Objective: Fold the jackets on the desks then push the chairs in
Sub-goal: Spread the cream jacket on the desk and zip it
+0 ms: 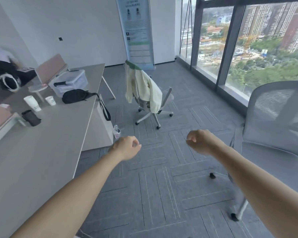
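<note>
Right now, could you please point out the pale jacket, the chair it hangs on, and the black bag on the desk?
pale jacket (143, 86): head view, its back panel.
chair (144, 118): head view, a base leg.
black bag (75, 96): head view, main pouch.

Grey desk top (46, 152) carrying a black sling bag (76, 96), strap hanging over the edge.

- Just behind the bag: clear lidded storage box (70, 79).
- Left of the bag: short white paper cup (50, 100), then a taller white paper cup (32, 103).
- Left of the bag and nearer the viewer: dark soft pouch (31, 117), lying on its side.

Grey carpet-tile floor (162, 186).

- Below the bag, against the desk pedestal: small white plastic bag (117, 131).
- Right of the bag: white swivel chair (168, 98), cream jacket (143, 86) draped over its back.
- Far right of the bag: grey mesh chair (273, 117).
</note>
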{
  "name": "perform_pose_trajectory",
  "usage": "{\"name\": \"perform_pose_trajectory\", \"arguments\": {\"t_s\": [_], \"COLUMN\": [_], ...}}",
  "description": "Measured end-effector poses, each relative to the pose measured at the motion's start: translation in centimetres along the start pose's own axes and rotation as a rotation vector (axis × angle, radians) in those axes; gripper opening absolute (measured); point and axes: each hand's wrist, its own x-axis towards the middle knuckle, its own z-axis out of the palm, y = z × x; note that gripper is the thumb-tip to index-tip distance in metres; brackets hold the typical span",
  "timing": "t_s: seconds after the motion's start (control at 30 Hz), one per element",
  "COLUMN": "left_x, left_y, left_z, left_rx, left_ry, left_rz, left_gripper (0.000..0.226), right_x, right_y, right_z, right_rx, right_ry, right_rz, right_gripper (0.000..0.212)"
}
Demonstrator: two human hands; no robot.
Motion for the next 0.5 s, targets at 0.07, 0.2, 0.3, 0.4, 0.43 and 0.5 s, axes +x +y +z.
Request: {"name": "perform_pose_trajectory", "arguments": {"t_s": [0.07,0.2,0.3,0.4,0.43,0.5], "left_x": [4.8,16.2,26.2,35.7,38.6,44.1], "left_y": [-0.4,-1.1,-0.8,0.5,0.9,1.8], "left_z": [-0.8,-1.6,-2.4,-4.9,-5.8,-7.5], "left_rx": [-0.027,-0.090,-0.155,-0.177,-0.182,-0.210], "left_ry": [0.014,0.028,0.028,0.006,0.019,0.025], "left_rz": [-0.023,-0.046,-0.007,0.008,0.014,0.026], "left_gripper": [0.025,0.024,0.024,0.024,0.023,0.023], "right_x": [5.2,17.1,26.6,35.5,38.1,42.9], "right_y": [0.1,0.6,0.5,0.5,0.4,0.3], "right_z": [-1.0,-2.2,-4.2,-6.7,-7.7,-9.6], "right_rx": [-0.022,-0.047,-0.065,-0.069,-0.076,-0.065], "right_ry": [-0.016,-0.036,-0.030,-0.031,-0.033,-0.028], "right_rz": [-0.025,-0.039,-0.030,-0.010,-0.006,0.004], "right_gripper": [0.026,0.025,0.025,0.024,0.023,0.023]}}
